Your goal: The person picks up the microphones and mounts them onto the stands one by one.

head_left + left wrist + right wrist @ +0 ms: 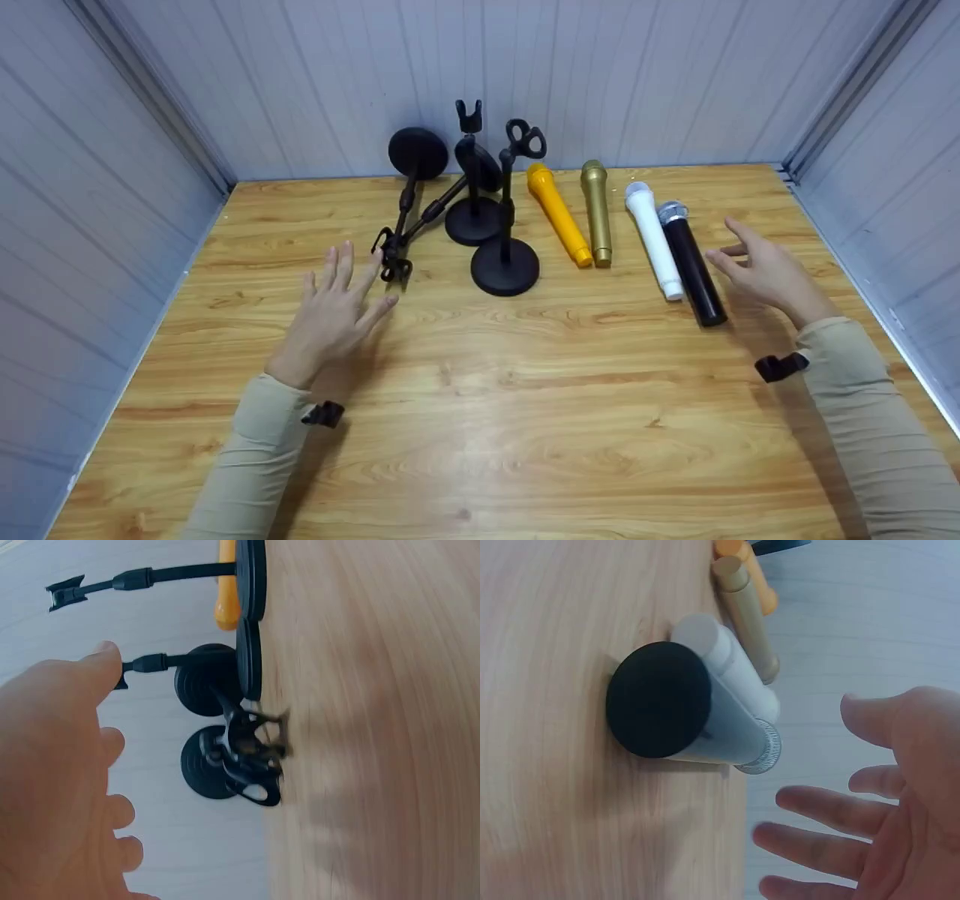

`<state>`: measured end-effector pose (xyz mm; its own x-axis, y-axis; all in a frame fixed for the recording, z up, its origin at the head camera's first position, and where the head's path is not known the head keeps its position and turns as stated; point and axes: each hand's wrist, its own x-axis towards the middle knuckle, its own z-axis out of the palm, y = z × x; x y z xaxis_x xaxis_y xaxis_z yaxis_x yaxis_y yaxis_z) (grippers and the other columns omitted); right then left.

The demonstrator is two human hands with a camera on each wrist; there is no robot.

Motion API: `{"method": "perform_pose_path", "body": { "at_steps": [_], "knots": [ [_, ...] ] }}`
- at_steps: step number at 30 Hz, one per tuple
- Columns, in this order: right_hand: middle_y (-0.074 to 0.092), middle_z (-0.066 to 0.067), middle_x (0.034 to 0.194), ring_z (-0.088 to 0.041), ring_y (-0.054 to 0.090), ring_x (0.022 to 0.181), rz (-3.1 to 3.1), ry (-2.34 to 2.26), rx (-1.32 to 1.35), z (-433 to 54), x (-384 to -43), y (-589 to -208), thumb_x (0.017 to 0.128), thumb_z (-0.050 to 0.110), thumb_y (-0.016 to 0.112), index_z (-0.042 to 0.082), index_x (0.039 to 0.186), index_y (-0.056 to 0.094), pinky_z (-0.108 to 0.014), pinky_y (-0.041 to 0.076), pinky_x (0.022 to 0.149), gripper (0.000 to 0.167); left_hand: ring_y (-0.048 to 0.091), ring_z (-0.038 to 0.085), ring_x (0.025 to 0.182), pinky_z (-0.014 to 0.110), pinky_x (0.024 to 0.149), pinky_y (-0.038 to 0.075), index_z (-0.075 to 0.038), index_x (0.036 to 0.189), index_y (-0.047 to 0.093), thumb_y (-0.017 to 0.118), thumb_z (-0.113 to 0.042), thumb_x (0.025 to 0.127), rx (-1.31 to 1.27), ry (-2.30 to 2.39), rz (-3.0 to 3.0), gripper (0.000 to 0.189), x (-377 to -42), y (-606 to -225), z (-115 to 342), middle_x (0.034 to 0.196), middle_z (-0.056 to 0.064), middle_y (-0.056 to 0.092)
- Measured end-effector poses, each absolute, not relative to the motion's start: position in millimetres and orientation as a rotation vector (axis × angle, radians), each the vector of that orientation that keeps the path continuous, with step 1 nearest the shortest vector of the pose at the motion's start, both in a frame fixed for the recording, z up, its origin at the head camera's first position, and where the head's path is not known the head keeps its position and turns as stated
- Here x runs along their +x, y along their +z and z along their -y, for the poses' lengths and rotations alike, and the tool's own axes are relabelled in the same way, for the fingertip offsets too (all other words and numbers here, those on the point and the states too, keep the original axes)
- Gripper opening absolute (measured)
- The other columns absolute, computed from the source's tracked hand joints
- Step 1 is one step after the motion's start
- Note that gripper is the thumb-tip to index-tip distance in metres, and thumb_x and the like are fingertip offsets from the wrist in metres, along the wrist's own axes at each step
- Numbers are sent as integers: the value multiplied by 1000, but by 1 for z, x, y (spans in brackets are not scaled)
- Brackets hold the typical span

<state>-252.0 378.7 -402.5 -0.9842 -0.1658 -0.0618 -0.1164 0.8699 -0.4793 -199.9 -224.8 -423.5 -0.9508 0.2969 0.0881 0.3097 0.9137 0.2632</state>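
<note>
My left hand (pixel 328 322), fingers spread and holding nothing, hovers over the wood near the heads of two black microphone stands lying down (pixel 405 199). Two more stands are upright in the middle, a front one (pixel 505 266) with a double-ring clip and a rear one (pixel 472 221) with a forked clip. My right hand (pixel 772 274) is held with loosely bent fingers and nothing in them, just right of a black microphone (pixel 694 270) with a silver head. A white microphone (pixel 655 244) lies alongside the black one. In the right wrist view the black microphone's end (pixel 658 699) faces the camera.
A yellow microphone (pixel 561 217) and a gold microphone (pixel 598 217) lie between the stands and the white microphone. The wooden table (pixel 480 420) is bounded by pale panel walls (pixel 337 82) at the back and both sides.
</note>
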Motion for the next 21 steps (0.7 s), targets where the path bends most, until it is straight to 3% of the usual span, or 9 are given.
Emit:
{"method": "perform_pose_path", "body": {
  "at_steps": [5,8,15,21],
  "knots": [
    [52,-34,139,-57,51,120,-2913,-735,-233,-376,-260,-405,103,55,47,-1,161,13,-70,37,101,88,6,39,153,70,116,5,-19,163,24,34,-60,106,-572,-432,2949,71,-201,-425,209,166,21,11],
    [50,-36,140,-56,54,117,-2872,-716,-230,-373,-265,-407,103,55,48,-2,161,13,-68,40,98,88,20,39,151,68,116,13,-15,159,36,40,-55,106,-633,-436,2865,66,-202,-427,201,163,20,27],
    [41,-42,143,-45,68,94,-2737,-773,-182,-367,-275,-411,104,48,53,-5,160,10,-52,58,77,87,58,38,123,56,106,43,-5,137,62,62,-31,103,-835,-534,2606,43,-209,-433,182,135,19,60],
    [38,-43,143,-48,65,99,-2668,-815,-121,-362,-283,-416,105,45,52,-8,158,8,-46,61,71,87,64,32,109,48,92,53,-4,129,66,69,-23,99,-934,-615,2531,36,-212,-440,165,121,13,67]
  ]
}}
